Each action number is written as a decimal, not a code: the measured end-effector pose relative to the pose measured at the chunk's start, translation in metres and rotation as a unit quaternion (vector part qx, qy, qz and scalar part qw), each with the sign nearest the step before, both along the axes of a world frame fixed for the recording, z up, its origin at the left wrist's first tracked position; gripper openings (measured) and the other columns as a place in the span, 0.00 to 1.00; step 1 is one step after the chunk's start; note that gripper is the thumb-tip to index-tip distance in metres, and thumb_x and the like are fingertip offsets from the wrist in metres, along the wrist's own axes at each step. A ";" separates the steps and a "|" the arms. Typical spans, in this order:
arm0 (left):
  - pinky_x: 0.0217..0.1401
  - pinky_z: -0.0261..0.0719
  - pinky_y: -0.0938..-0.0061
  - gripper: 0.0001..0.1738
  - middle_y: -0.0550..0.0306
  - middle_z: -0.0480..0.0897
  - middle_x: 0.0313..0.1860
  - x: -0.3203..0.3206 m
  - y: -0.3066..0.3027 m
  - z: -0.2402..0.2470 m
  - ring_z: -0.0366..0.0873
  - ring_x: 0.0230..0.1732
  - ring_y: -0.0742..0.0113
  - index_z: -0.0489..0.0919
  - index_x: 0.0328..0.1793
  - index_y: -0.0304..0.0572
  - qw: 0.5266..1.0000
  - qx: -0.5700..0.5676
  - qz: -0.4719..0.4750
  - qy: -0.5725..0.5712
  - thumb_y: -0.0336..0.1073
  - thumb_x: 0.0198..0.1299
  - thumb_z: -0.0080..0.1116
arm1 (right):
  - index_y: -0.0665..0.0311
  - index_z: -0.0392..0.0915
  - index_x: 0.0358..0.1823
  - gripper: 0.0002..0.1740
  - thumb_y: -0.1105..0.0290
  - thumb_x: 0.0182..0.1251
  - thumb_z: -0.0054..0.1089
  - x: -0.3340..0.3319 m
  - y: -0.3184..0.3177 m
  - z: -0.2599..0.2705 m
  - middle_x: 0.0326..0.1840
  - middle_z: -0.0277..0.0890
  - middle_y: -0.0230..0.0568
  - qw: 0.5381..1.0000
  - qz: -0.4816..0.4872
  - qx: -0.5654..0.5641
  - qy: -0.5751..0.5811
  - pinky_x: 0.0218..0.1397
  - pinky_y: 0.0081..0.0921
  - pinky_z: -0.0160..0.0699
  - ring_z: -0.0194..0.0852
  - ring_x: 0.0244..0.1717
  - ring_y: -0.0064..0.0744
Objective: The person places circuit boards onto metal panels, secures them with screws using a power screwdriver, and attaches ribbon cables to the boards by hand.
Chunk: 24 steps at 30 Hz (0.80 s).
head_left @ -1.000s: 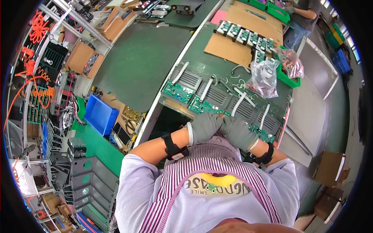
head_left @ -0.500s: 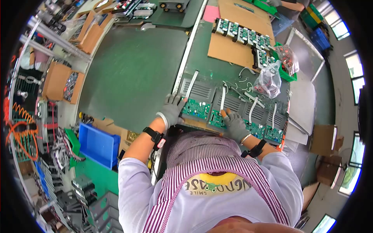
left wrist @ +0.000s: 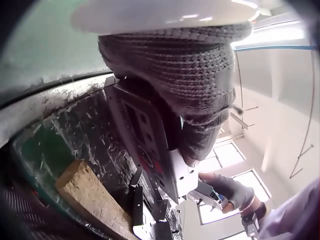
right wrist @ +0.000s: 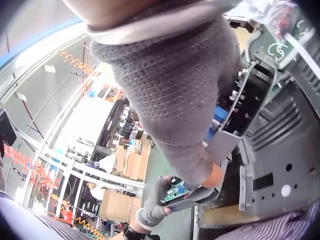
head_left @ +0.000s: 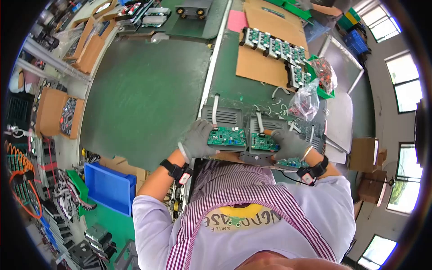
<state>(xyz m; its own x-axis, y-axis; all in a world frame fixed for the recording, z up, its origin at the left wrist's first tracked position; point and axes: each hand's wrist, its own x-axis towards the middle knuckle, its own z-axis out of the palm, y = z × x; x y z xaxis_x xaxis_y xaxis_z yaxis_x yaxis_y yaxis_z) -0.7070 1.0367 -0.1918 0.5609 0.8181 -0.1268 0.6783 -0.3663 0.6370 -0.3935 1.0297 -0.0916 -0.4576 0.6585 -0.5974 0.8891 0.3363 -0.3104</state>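
Note:
My gloved left hand [head_left: 197, 140] grips the left end of a dark metal housing [head_left: 229, 116], fingers over its edge beside a green circuit board [head_left: 227, 136]. In the left wrist view, that housing [left wrist: 145, 127] stands tilted under the glove. My gloved right hand [head_left: 290, 145] holds a second housing [head_left: 274, 123] by its right side, its fingertips near another circuit board [head_left: 262, 143]. The right wrist view shows the thumb against this housing's metal flange [right wrist: 224, 146]. White ribbon cables [head_left: 216, 110] rise from the boards. Further housings to the right are partly hidden by my right hand.
Finished-looking board modules [head_left: 274, 47] line a cardboard sheet [head_left: 258, 67] at the back. Right of them are a green bin [head_left: 326, 94] and a plastic bag [head_left: 306, 101]. A blue bin [head_left: 108, 184] stands at lower left. A wooden strip [left wrist: 92, 195] lies by the bench edge.
My hands were together at the apron, then parted to the housings. The right hand now grips the second housing, whose front edge has come up and nearer to me. The head view has shifted.

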 end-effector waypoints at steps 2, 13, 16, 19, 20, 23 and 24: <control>0.67 0.54 0.61 0.45 0.47 0.66 0.55 0.000 0.000 0.006 0.56 0.64 0.50 0.65 0.57 0.40 0.998 -0.059 0.013 -0.005 0.54 0.31 0.68 | 0.62 0.58 0.64 0.48 0.54 0.37 0.64 0.003 0.020 0.003 0.51 0.69 0.53 0.999 0.035 -0.022 0.002 0.54 0.34 0.69 0.69 0.52 0.46; 0.65 0.56 0.56 0.44 0.44 0.69 0.50 0.002 -0.017 -0.033 0.62 0.58 0.43 0.68 0.52 0.40 0.994 -0.001 0.038 -0.099 0.49 0.23 0.71 | 0.58 0.61 0.63 0.46 0.61 0.34 0.65 -0.010 0.089 0.054 0.48 0.73 0.49 0.985 -0.124 -0.057 0.110 0.53 0.28 0.69 0.73 0.49 0.41; 0.66 0.55 0.55 0.44 0.44 0.69 0.50 0.003 -0.027 -0.037 0.62 0.58 0.44 0.68 0.52 0.41 0.992 0.108 0.030 -0.055 0.50 0.23 0.70 | 0.57 0.61 0.64 0.46 0.62 0.34 0.65 -0.013 0.098 0.039 0.47 0.74 0.49 0.987 -0.092 0.041 0.127 0.52 0.28 0.70 0.73 0.48 0.41; 0.67 0.54 0.54 0.46 0.43 0.69 0.51 0.000 -0.029 -0.046 0.62 0.58 0.43 0.68 0.54 0.41 0.990 0.101 0.057 -0.086 0.51 0.22 0.70 | 0.59 0.61 0.63 0.46 0.64 0.34 0.65 -0.020 0.097 0.038 0.49 0.73 0.49 0.982 -0.135 0.023 0.127 0.54 0.26 0.68 0.73 0.50 0.41; 0.67 0.54 0.54 0.46 0.43 0.69 0.51 -0.002 -0.029 -0.051 0.63 0.58 0.42 0.68 0.54 0.41 0.988 0.099 0.068 -0.095 0.51 0.22 0.70 | 0.60 0.61 0.63 0.46 0.64 0.34 0.65 -0.024 0.097 0.039 0.49 0.73 0.49 0.979 -0.165 0.010 0.121 0.55 0.26 0.68 0.72 0.51 0.40; 0.67 0.55 0.55 0.45 0.42 0.69 0.51 -0.016 -0.020 -0.011 0.65 0.57 0.41 0.69 0.54 0.41 0.987 0.044 0.099 -0.120 0.51 0.25 0.70 | 0.59 0.59 0.65 0.46 0.70 0.36 0.64 -0.023 0.100 0.029 0.53 0.72 0.44 0.964 -0.155 -0.004 0.217 0.58 0.23 0.64 0.70 0.54 0.34; 0.67 0.55 0.55 0.45 0.42 0.69 0.52 -0.023 -0.020 0.001 0.65 0.57 0.41 0.69 0.54 0.41 0.984 0.024 0.111 -0.133 0.51 0.25 0.70 | 0.58 0.58 0.66 0.46 0.71 0.37 0.64 -0.025 0.102 0.033 0.54 0.72 0.43 0.962 -0.150 -0.017 0.229 0.59 0.23 0.64 0.70 0.54 0.33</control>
